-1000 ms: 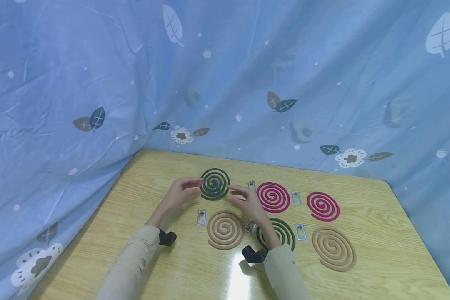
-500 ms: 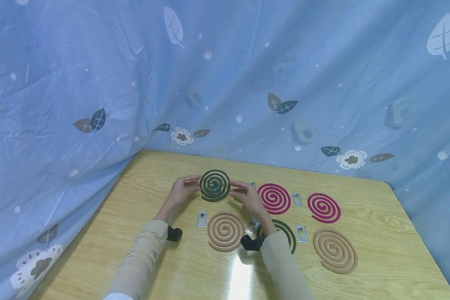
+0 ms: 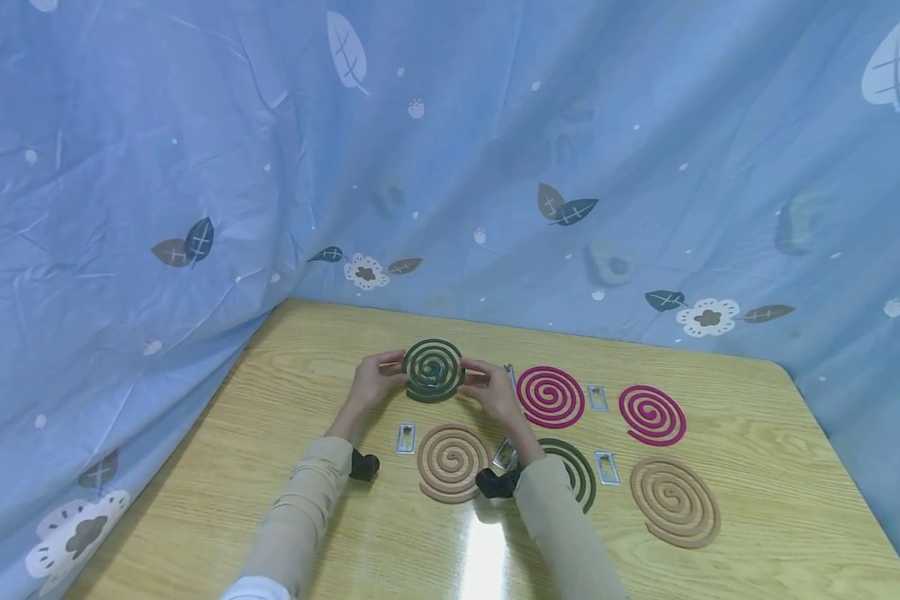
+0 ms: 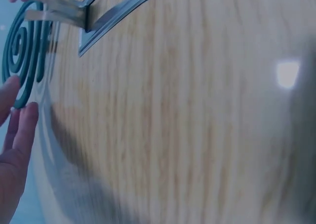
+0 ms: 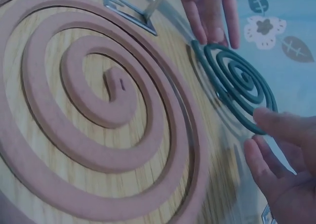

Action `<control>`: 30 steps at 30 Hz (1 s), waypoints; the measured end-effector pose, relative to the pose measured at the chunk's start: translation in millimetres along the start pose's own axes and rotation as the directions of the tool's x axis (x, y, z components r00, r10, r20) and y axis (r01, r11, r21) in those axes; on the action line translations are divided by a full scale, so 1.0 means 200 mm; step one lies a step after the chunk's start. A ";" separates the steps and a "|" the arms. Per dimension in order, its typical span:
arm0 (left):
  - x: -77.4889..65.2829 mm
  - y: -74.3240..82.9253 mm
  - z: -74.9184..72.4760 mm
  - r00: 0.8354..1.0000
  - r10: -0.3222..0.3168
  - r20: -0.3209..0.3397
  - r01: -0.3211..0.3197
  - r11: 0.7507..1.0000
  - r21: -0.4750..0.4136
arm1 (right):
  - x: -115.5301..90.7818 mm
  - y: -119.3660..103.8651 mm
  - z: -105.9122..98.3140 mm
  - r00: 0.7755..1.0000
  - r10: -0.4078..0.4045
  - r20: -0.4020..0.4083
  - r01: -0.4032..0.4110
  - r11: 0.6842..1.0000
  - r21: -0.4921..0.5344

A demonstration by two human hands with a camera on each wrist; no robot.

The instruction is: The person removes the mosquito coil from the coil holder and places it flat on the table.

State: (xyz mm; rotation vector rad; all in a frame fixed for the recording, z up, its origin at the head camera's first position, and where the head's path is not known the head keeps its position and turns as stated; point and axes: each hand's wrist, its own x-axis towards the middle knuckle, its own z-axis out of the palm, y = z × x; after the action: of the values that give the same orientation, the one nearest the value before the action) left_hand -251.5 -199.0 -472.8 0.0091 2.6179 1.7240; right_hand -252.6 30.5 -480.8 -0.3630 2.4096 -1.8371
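Note:
A dark green mosquito coil (image 3: 429, 367) is held level just above the table near the back, over a small metal coil stand partly seen through its rings. My left hand (image 3: 375, 381) pinches its left edge. On the opposite edge, my right hand (image 3: 497, 397) grips it between thumb and fingers; the right wrist view shows the green coil (image 5: 242, 76) tilted and raised off the wood. A tan coil (image 3: 452, 456) lies flat in front of the hands, with a metal stand (image 3: 406, 451) to its left. Another green coil (image 3: 587, 475) is partly covered by my right forearm.
Two magenta coils (image 3: 549, 392) and a second tan coil (image 3: 671, 497) lie to the right on the wooden table (image 3: 780, 467). More metal stands (image 3: 607, 482) sit among them. A blue patterned cloth (image 3: 457, 167) hangs behind and at the left.
Both hands have closed in on the green coil and now grip its two edges. The coil is lifted slightly. The other coils stay where they were.

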 end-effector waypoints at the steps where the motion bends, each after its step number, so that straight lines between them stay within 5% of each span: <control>1: 0.00 0.00 0.00 1.000 -0.007 -0.004 0.007 1.000 -0.004 | 0.00 0.00 0.01 1.000 -0.008 -0.009 0.008 1.000 -0.009; 15: 0.00 0.00 0.01 1.000 -0.011 -0.015 0.011 0.999 -0.033 | 0.02 -0.02 0.04 0.997 0.007 -0.072 -0.011 0.999 -0.049; 30: -0.03 0.04 -0.02 1.000 -0.005 0.008 0.006 0.999 -0.049 | 0.01 -0.04 -0.01 0.997 0.053 -0.057 -0.051 0.998 0.022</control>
State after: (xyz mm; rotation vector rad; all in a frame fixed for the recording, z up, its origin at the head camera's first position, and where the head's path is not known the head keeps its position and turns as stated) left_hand -244.6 -198.7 -464.3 0.0084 2.5669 1.7823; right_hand -252.7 29.3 -471.9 -0.2465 2.4108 -1.8740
